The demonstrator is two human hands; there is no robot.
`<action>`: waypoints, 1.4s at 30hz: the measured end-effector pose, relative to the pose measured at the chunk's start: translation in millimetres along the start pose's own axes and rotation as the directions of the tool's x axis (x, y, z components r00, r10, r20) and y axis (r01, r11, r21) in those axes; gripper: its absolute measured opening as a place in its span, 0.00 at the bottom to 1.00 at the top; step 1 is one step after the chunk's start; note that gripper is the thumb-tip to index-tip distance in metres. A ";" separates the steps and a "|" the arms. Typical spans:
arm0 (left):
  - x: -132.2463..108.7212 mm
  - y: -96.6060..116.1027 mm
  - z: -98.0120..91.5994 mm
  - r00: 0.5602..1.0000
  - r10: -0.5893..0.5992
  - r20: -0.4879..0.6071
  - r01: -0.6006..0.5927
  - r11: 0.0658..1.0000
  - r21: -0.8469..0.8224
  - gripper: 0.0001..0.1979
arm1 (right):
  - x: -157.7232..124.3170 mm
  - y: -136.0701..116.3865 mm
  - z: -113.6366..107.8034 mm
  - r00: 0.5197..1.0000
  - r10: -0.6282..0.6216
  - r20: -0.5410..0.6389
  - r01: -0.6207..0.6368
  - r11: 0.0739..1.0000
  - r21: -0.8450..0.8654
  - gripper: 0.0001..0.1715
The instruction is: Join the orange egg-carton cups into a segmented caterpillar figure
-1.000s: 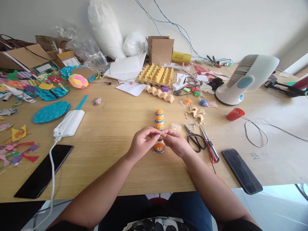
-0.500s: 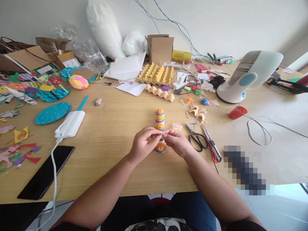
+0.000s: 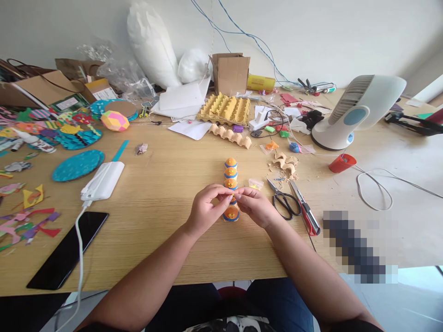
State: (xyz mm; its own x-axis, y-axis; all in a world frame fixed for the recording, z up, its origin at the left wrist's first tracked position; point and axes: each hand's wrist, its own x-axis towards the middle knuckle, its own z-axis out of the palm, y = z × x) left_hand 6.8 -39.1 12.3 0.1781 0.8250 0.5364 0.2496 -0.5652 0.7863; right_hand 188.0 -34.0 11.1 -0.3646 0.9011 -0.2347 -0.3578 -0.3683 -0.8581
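A row of orange domes with blue rims point(image 3: 230, 174), cut from egg carton and painted, lies in a line on the wooden table point(image 3: 166, 193). My left hand point(image 3: 206, 210) and my right hand point(image 3: 255, 206) meet over the near part of the row. Their fingertips are pinched together on something tiny that I cannot make out. The nearest dome point(image 3: 230, 214) shows just below the fingers.
Scissors point(image 3: 284, 199) and a red box cutter point(image 3: 305, 208) lie right of my hands, a small clear bag point(image 3: 255, 184) beside the row. A white power bank point(image 3: 103, 180) and a black phone point(image 3: 68, 250) lie left. An egg tray point(image 3: 225, 108), white fan point(image 3: 355, 113) and red cup point(image 3: 342, 163) stand behind.
My hands stay pinched together over the row of domes. The view has shifted slightly; nothing else has moved.
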 end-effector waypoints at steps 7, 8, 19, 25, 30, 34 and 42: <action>0.2 1.2 0.4 1.000 0.004 0.013 -0.004 1.000 0.015 0.05 | 0.9 0.9 -0.6 1.000 -0.008 -0.004 0.008 1.000 -0.023 0.21; 0.2 1.6 0.4 1.000 0.007 0.017 -0.007 1.000 0.019 0.05 | 1.0 0.9 -0.6 1.000 -0.011 -0.004 0.011 1.000 -0.026 0.21; -0.1 0.7 0.6 1.000 0.001 0.013 -0.001 1.000 0.000 0.06 | 0.3 -0.8 0.6 1.000 -0.020 -0.005 0.019 0.998 -0.054 0.22; 0.2 0.8 -0.1 1.000 0.010 0.018 -0.011 1.000 0.026 0.05 | 0.5 -0.3 0.6 1.000 -0.029 -0.003 0.028 0.998 -0.064 0.23; 0.6 1.1 -0.6 1.000 0.013 0.014 -0.013 0.999 0.041 0.05 | 0.0 -0.8 1.2 1.000 -0.024 0.008 0.024 0.998 -0.057 0.22; 0.2 1.0 -0.1 1.000 0.001 0.010 -0.001 0.999 0.034 0.05 | 0.0 -0.4 0.8 1.000 -0.022 0.006 0.022 0.999 -0.038 0.21; -0.2 0.8 1.0 0.999 -0.040 -0.016 0.040 0.999 0.003 0.04 | -1.3 -1.5 3.3 1.000 -0.008 0.003 0.008 1.000 0.029 0.19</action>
State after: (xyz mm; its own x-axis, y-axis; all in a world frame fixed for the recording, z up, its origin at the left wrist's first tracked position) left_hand 7.9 -39.8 12.6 0.1528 0.8471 0.5089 0.2595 -0.5313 0.8065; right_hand 186.2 -35.3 14.3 -0.3643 0.9034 -0.2263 -0.3854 -0.3674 -0.8464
